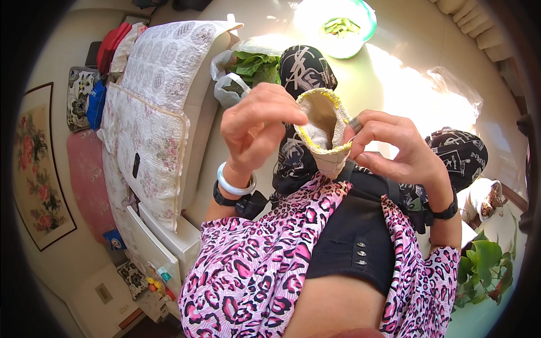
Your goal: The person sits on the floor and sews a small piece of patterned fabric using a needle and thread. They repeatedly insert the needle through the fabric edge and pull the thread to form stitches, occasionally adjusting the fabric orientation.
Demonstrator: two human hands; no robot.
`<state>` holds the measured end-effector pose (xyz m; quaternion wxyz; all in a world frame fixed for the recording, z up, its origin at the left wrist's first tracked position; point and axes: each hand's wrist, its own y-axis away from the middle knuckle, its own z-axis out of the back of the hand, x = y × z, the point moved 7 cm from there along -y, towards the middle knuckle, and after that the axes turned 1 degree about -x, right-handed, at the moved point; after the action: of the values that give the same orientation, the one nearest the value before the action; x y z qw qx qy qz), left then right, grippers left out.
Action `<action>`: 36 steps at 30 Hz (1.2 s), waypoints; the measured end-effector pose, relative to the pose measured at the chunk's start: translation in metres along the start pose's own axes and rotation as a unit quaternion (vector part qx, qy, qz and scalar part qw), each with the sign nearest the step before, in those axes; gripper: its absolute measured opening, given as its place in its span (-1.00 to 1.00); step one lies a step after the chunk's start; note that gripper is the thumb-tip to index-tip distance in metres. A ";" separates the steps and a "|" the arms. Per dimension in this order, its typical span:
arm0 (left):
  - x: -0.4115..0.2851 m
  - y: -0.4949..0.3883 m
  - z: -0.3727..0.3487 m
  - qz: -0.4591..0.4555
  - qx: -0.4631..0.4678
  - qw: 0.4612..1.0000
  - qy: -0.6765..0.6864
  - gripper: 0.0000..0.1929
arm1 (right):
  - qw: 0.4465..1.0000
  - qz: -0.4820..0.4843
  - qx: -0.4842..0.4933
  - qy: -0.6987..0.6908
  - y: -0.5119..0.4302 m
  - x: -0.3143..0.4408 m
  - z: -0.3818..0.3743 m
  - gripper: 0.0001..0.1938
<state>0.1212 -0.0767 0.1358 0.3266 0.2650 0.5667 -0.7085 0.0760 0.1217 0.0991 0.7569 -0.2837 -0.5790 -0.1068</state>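
Observation:
A cream cloth tube or pouch is held up before me, its mouth facing the camera and its rim edged with yellow stitching. My right hand pinches the rim on the right side; a metal ring thimble sits on one of its fingers. At the left side of the rim is my left hand, slightly blurred, with curled fingers and the index fingertip against the edge. Whether it grips anything is unclear. A pale bangle circles the left wrist. No needle can be made out.
Beyond my knees stands a green-rimmed basin with cut green pieces. Leafy greens lie in a plastic bag beside my left knee. A quilt-covered sofa is at the left, a leafy plant at the lower right, and a clear plastic bag on the floor.

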 end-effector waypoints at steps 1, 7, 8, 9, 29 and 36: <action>0.008 0.003 0.007 0.041 -0.028 0.998 0.028 -0.73 | 1.000 -0.001 0.004 -0.002 0.000 -0.001 -0.002 -0.90; 0.068 0.014 0.004 0.269 -0.034 0.959 0.080 -0.70 | 1.000 -0.013 0.023 0.000 -0.003 0.000 -0.009 -0.89; 0.073 0.015 -0.003 0.273 -0.007 0.959 0.079 -0.67 | 1.000 -0.018 0.023 -0.007 -0.003 0.000 -0.009 -0.89; 0.077 0.016 -0.010 0.279 0.020 0.957 0.078 -0.63 | 1.000 -0.021 0.023 -0.001 -0.003 0.000 -0.009 -0.90; 0.064 0.049 -0.026 0.453 0.015 0.872 0.187 -0.86 | 0.973 -0.148 -0.158 -0.077 -0.006 -0.034 0.010 -0.80; 0.063 0.048 -0.016 0.389 0.020 0.918 0.070 -0.74 | 0.980 -0.087 -0.107 0.142 -0.036 -0.024 -0.021 -0.85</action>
<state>0.1172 -0.0778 0.0555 0.5305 0.5202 0.4259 -0.5164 0.0678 0.0772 0.0839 0.7848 -0.2930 -0.4732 -0.2727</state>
